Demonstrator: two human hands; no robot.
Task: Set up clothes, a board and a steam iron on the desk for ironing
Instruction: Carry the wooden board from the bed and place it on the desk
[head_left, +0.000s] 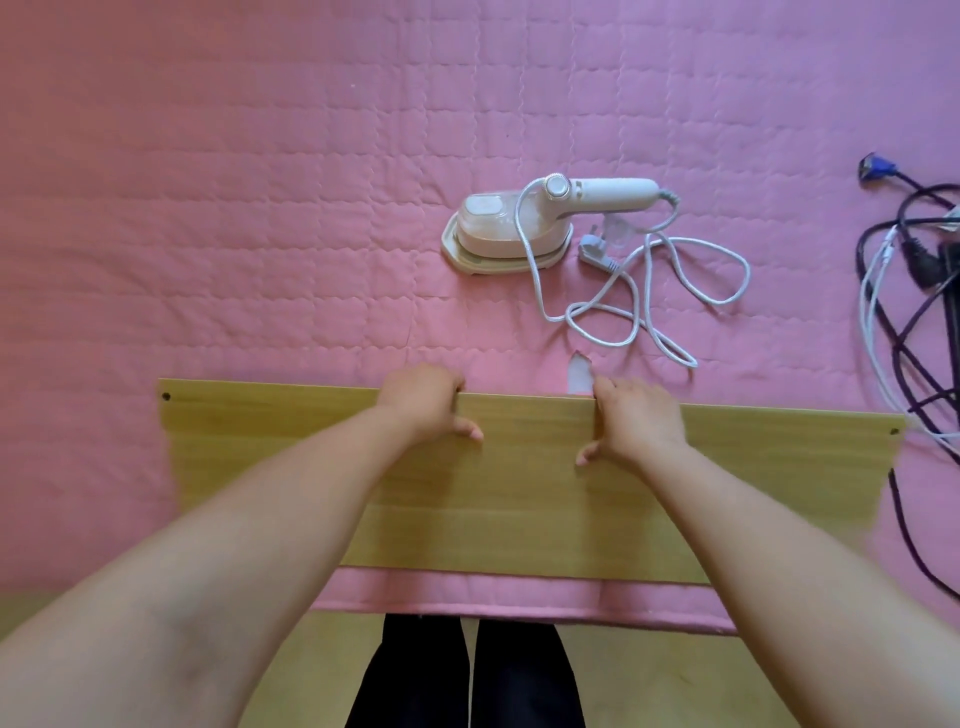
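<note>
Two hands hold the far long edge of the board (519, 499), and I see its long axis run left to right across the pink quilted cover (260, 208). On the left, the cover beyond the board lies bare. My left hand (423, 402) curls its fingers over that edge, and my right hand (636, 423) grips the same edge beside it. Straight ahead of both hands, well apart, the steam iron (506, 228) stands with its loose cord (649, 291). Further right, dark cables (914, 291) lie near the board's right end. I see no clothes.
</note>
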